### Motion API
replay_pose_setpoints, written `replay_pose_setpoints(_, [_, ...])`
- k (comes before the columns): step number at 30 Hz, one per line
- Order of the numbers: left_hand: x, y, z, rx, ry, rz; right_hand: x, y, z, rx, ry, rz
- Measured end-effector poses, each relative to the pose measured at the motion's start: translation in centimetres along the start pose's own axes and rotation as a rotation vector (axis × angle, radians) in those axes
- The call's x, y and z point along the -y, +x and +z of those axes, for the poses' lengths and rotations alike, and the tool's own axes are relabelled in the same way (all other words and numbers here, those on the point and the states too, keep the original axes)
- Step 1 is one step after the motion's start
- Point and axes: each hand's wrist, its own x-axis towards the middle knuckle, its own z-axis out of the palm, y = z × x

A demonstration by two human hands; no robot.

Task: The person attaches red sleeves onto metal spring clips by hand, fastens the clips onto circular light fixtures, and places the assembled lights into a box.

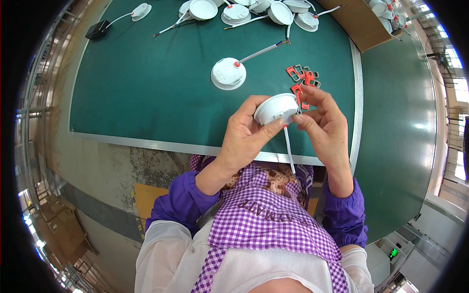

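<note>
My left hand [244,128] is closed around a round white downlight housing [274,108], held tilted just above the near part of the table. Its white cable [288,151] hangs down from a red grommet toward my apron. At the housing's right side my right hand [325,122] pinches with thumb and fingers; a tiny dark metal bit shows there, too small to make out. Just beyond that hand lies a loose pile of red clips and small metal frames [304,75]. Another white downlight [228,73] rests on the table, its cable pointing to the far right.
Several white downlights [202,10] with cables crowd the green table's [146,88] far edge. A black block [97,30] is wired to a small white disc [141,12] at far left. On the right, a cardboard box [359,24] stands by more lamps [383,10].
</note>
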Motion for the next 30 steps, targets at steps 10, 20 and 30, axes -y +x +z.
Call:
replay_pose_setpoints(10, [0.3, 0.0, -1.4, 0.092, -0.243, -0.209, 1.6, -1.4, 0.2, -0.018, -0.076, -0.019])
replay_pose_setpoints(20, [-0.7, -0.5, -0.8, 0.075, -0.091, -0.193, 1.3, -1.5, 0.1, -0.019, -0.059, 0.044])
replay_pose_setpoints(30, [0.1, -0.5, -2.1, 0.146, -0.19, -0.262, -2.6, -1.6, 0.2, -0.016, 0.462, 0.429])
